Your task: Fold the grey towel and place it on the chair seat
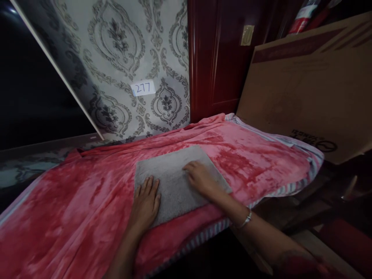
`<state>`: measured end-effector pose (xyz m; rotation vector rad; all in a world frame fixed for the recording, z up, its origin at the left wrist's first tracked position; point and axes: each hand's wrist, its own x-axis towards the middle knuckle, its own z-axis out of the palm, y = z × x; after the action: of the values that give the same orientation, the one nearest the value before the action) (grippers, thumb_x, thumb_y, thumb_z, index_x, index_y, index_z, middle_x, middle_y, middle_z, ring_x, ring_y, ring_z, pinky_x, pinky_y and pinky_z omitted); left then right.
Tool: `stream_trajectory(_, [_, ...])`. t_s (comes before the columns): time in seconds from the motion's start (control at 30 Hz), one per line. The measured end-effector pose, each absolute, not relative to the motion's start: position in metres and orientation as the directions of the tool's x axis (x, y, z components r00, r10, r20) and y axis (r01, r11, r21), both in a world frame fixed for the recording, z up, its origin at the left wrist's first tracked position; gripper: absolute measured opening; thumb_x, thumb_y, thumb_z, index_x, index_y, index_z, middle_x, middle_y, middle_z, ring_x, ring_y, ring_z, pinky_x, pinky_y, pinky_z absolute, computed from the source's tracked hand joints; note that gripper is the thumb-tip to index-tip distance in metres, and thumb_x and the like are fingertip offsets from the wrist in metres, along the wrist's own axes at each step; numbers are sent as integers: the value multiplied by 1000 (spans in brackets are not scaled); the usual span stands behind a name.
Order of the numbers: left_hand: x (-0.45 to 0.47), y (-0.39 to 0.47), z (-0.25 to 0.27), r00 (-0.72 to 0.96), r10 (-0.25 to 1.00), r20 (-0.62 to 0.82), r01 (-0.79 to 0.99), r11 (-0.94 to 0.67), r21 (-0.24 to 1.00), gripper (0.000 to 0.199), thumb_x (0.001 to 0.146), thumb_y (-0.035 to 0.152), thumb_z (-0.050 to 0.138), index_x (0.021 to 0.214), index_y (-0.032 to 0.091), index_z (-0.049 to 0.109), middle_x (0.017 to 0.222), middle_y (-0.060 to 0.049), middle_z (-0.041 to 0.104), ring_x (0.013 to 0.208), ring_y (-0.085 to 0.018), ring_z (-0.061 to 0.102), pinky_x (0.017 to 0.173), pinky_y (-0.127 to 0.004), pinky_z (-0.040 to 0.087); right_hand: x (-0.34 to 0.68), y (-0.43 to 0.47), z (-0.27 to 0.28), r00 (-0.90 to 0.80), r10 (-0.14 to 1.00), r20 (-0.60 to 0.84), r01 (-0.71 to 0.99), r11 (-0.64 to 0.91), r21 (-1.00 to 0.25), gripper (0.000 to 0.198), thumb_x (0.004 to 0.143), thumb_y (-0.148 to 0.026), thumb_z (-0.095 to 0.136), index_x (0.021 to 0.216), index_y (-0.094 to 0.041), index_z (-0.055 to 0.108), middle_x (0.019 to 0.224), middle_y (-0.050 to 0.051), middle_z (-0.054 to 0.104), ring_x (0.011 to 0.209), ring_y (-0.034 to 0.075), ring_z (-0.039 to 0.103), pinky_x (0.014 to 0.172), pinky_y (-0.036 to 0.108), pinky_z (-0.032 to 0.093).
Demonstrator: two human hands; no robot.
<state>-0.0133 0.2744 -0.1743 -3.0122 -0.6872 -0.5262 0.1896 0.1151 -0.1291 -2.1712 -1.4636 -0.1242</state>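
A grey, short-piled cloth (174,190), roughly square, lies flat on a red plush blanket (101,193). My left hand (147,203) rests flat on the cloth's left edge, fingers stretched out and a little apart. Over the upper right part of the cloth is my right hand (199,176), its fingers bent and drawn together, with the tips pointing left at the surface. What those fingers hold, if anything, is hidden. A thin bracelet (248,217) circles my right wrist.
Behind the blanket stands a patterned wallpapered wall (116,42) with a paper label (143,88) marked 277. A large cardboard box (308,89) leans at the right beside a dark red wooden panel (216,58). A black screen (37,85) stands at the left. The blanket's striped border (203,234) hangs at the front.
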Motion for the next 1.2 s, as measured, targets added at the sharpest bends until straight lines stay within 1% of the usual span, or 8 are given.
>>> stream_trajectory(0.17, [-14,275,-173,856,400,327,407,-912,48,52,98,29,36,147,17,47,156,-14,39,146,-29,34,118,-56,31,171,147,-137,320,903,287,917,-219,-334,27,93,-17,51,113,-17,69,115,10,65,110,24,55,94,36,42])
stream_trajectory(0.33, [-15,275,-173,863,395,315,404,-914,40,52,98,28,35,148,17,46,157,-14,38,147,-28,33,119,-55,30,213,112,-144,554,800,232,819,-474,-323,31,94,-17,48,116,-16,69,120,13,65,114,24,56,97,35,41])
stream_trajectory(0.53, [-14,274,-174,853,415,317,416,-907,69,53,99,30,33,148,16,46,157,-14,38,147,-30,33,118,-57,29,246,64,-134,768,601,222,638,-750,-177,35,96,-21,42,115,-13,70,123,19,65,115,31,55,93,43,41])
stream_trajectory(0.6, [-14,274,-172,854,420,308,420,-905,70,53,99,31,33,148,16,46,157,-14,39,147,-29,33,119,-56,29,239,67,-129,742,620,254,667,-719,-194,35,95,-20,43,119,-13,69,125,18,64,115,31,54,92,42,41])
stream_trajectory(0.87, [-14,273,-169,856,426,292,427,-902,64,54,99,31,31,148,15,46,158,-15,37,147,-30,33,118,-57,29,187,126,-136,326,900,290,926,-242,-289,30,95,-15,46,111,-18,72,115,8,67,110,22,55,93,33,41])
stream_trajectory(0.97, [-15,274,-171,861,407,304,411,-910,56,54,99,31,32,147,15,47,157,-16,39,146,-30,34,117,-57,30,199,113,-143,372,888,269,907,-287,-309,34,95,-13,45,113,-21,73,116,7,68,109,20,56,94,32,40])
stream_trajectory(1.13, [-15,276,-173,861,409,304,415,-908,45,54,99,32,31,148,16,46,157,-14,38,146,-30,34,118,-56,29,228,71,-138,646,724,242,763,-598,-247,33,94,-14,45,107,-19,75,116,11,68,111,26,55,92,38,40])
stream_trajectory(1.2, [-15,276,-173,860,409,306,416,-908,45,53,99,32,32,148,16,46,157,-14,38,146,-30,34,118,-56,30,231,68,-137,645,709,283,764,-594,-253,32,94,-15,46,109,-17,74,116,11,68,111,27,54,94,39,40])
